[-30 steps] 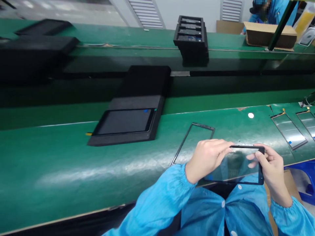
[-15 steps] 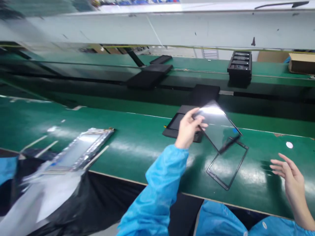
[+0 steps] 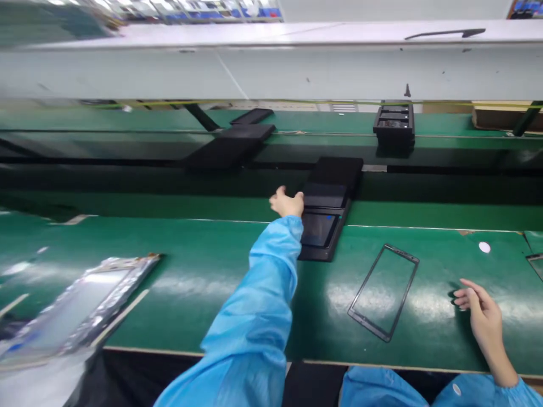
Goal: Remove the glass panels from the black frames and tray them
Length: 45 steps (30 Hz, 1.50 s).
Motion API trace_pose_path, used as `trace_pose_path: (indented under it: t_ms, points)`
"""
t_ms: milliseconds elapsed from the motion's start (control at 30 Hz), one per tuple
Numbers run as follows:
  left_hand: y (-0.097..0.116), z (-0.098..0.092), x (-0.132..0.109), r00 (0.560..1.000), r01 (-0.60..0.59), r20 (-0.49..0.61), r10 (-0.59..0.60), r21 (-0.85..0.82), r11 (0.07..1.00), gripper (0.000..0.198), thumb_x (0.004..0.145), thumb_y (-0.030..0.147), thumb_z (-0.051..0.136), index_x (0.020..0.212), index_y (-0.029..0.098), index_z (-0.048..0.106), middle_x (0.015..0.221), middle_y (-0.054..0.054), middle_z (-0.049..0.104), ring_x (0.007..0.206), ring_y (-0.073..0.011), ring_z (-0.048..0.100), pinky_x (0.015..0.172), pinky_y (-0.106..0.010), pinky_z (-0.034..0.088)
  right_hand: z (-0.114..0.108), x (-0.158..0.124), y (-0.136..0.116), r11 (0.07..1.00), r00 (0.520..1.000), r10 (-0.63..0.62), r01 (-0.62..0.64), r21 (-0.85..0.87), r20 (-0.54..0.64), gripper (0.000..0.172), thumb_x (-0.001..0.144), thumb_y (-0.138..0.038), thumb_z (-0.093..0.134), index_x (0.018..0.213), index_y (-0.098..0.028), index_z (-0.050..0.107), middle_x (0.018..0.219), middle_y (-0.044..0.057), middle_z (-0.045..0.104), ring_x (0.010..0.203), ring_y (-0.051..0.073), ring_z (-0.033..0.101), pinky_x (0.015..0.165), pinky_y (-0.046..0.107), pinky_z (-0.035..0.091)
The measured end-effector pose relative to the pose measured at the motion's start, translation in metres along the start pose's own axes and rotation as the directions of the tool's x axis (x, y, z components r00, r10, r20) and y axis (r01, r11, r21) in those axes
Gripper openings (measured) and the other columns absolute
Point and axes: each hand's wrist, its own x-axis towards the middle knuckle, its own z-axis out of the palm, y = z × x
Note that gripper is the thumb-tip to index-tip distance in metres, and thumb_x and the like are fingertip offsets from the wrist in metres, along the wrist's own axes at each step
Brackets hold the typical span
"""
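My left hand [image 3: 287, 202] reaches out at the far side of the green bench, holding nothing, with its fingers just left of a black tray [image 3: 326, 237]. A dark glass panel [image 3: 317, 229] with a small blue mark lies in that tray, and the hand touches neither. My right hand [image 3: 481, 302] hangs open above the bench, empty. Just left of it, a thin black-rimmed panel frame [image 3: 384, 293] lies flat on the green surface, apart from both hands.
A foil-wrapped pack of panels [image 3: 114, 280] lies at the bench's left end. Beyond stand a stack of black trays [image 3: 393, 121], black pads [image 3: 229, 146] and a cardboard box [image 3: 504, 118]. A white round sticker [image 3: 484, 247] marks the bench.
My left hand has let go of the glass panel and moved further out to the left of the tray. The view has shifted slightly, and my right hand has stayed open.
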Motion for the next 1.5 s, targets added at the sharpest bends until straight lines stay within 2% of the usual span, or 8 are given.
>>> trace_pose_path:
  t_ms: [167,267,400,733,900,1167,1333,1500]
  points:
    - [-0.013,0.023,-0.067,0.94,-0.224,0.297,0.168,0.164,0.961,0.039,0.09,0.026,0.069,0.127,0.013,0.075,0.11,-0.012,0.078,0.104,-0.0278,0.071,0.103,-0.039,0.052,-0.053,0.025,0.005,0.955,0.976,-0.103,0.043,-0.295,-0.192,0.051,0.101,-0.056,0.053,0.114,-0.015,0.081,0.106,0.018,0.082,0.097,0.034,0.08,0.088,0.054,0.065]
    - [-0.025,0.052,-0.128,0.818,-0.353,0.535,0.212,0.176,0.919,0.026,0.081,0.03,0.074,0.104,0.023,0.085,0.093,-0.006,0.08,0.088,-0.0272,0.073,0.093,-0.036,0.055,-0.108,0.062,0.01,0.852,0.942,-0.181,0.006,-0.524,-0.283,0.055,0.096,-0.053,0.055,0.124,-0.012,0.08,0.149,0.027,0.063,0.144,0.046,0.053,0.121,0.07,0.038]
    - [-0.026,0.086,-0.18,0.722,-0.41,0.656,0.221,0.148,0.9,0.036,0.072,0.027,0.077,0.106,0.025,0.086,0.085,-0.007,0.079,0.085,-0.0296,0.074,0.082,-0.035,0.055,-0.156,0.082,0.02,0.694,0.959,-0.164,-0.054,-0.718,-0.231,0.069,0.094,-0.054,0.056,0.139,-0.005,0.072,0.162,0.034,0.047,0.154,0.058,0.034,0.118,0.084,0.024]
    - [0.014,0.071,-0.194,0.658,-0.069,0.743,0.127,-0.108,0.992,0.06,0.075,0.045,0.082,0.13,0.022,0.075,0.092,-0.004,0.073,0.067,-0.0206,0.074,0.056,-0.03,0.059,-0.186,-0.055,0.047,0.551,0.923,-0.193,0.383,-0.741,0.334,0.063,0.101,-0.042,0.063,0.162,-0.026,0.053,0.164,0.012,0.054,0.153,0.04,0.049,0.122,0.067,0.046]
    - [0.029,0.082,-0.243,0.67,0.136,0.733,0.115,-0.273,0.952,0.067,0.068,0.037,0.091,0.131,0.02,0.075,0.09,-0.001,0.071,0.065,-0.0164,0.072,0.058,-0.027,0.059,-0.21,-0.078,0.029,0.583,0.879,-0.382,0.469,-0.663,0.286,0.041,0.105,-0.019,0.052,0.132,-0.032,0.079,0.13,0.003,0.08,0.121,0.031,0.078,0.108,0.054,0.063]
    - [0.043,0.09,-0.296,0.607,0.246,0.778,0.158,-0.374,0.894,0.046,0.078,0.035,0.087,0.12,0.019,0.077,0.089,-0.001,0.073,0.068,-0.0143,0.072,0.061,-0.024,0.061,-0.149,-0.06,-0.058,0.891,0.903,-0.32,0.185,-0.414,-0.286,0.031,0.092,-0.036,0.08,0.122,-0.026,0.081,0.091,0.007,0.08,0.081,0.027,0.077,0.076,0.042,0.068]
    - [0.05,0.078,-0.315,0.573,0.305,0.799,0.183,-0.414,0.857,0.044,0.08,0.031,0.087,0.121,0.019,0.079,0.088,-0.003,0.074,0.069,-0.0156,0.074,0.061,-0.026,0.063,-0.092,-0.059,-0.074,0.985,0.978,0.09,-0.06,0.16,-0.189,0.058,0.086,-0.032,0.085,0.142,-0.024,0.069,0.09,0.002,0.073,0.065,0.017,0.069,0.057,0.029,0.064]
    - [0.052,0.07,-0.323,0.596,0.288,0.771,0.225,-0.466,0.837,0.043,0.08,0.026,0.087,0.122,0.017,0.082,0.085,-0.004,0.076,0.068,-0.016,0.074,0.063,-0.026,0.063,-0.074,-0.068,-0.068,0.946,0.978,0.187,-0.154,0.287,-0.089,0.06,0.085,-0.03,0.088,0.142,-0.025,0.071,0.095,0.002,0.072,0.065,0.015,0.066,0.06,0.028,0.063]
